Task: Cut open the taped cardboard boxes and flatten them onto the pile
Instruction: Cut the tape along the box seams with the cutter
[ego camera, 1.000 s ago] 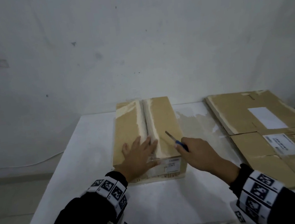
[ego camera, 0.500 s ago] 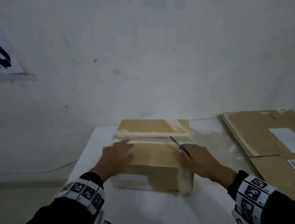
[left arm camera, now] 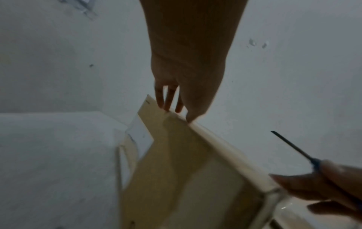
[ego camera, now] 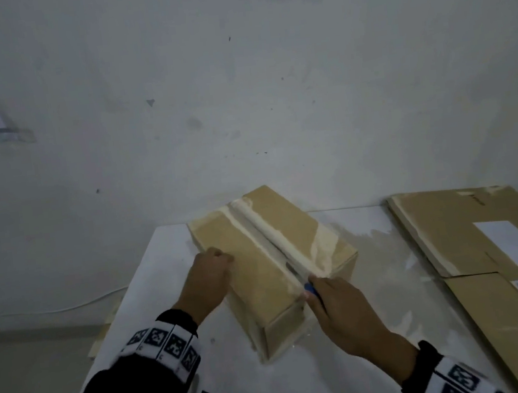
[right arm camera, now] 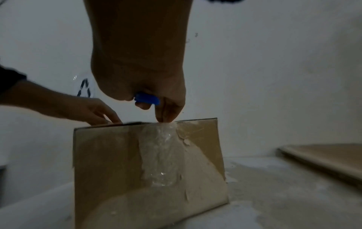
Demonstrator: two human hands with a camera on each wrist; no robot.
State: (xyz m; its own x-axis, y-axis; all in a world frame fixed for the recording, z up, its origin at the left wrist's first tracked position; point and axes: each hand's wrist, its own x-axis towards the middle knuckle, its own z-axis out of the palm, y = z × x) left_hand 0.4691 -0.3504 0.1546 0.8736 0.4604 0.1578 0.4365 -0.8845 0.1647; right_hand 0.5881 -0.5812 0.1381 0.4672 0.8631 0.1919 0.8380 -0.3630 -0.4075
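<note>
Cutting is the step in hand. One taped cardboard box point(ego camera: 275, 268) stands closed on the white table point(ego camera: 152, 292), set at an angle, with a pale strip of tape point(ego camera: 265, 231) running along its top seam from the far end to the near end. To its right, well apart from it, lies the pile of flattened boxes point(ego camera: 482, 242).

The left hand point(ego camera: 207, 279) rests on the box's left top edge; in the left wrist view its fingers point(left arm camera: 166, 99) reach down straight to touch that edge, bracing rather than gripping. The right hand point(ego camera: 345, 312) is curled round a blue-handled cutter point(right arm camera: 147, 98) at the near end of the seam. Its thin blade point(left arm camera: 290, 145) shows clearly only in the left wrist view, where I cannot tell whether the tip has entered the tape. In the right wrist view clear tape point(right arm camera: 162, 155) also wraps down the near end face, just under the right fingertips.

To my eye the slit is only at its start. The next move calls for running the blade along the seam, shallow and steady, while the left hand holds the box from sliding and stays off the blade's line.
</note>
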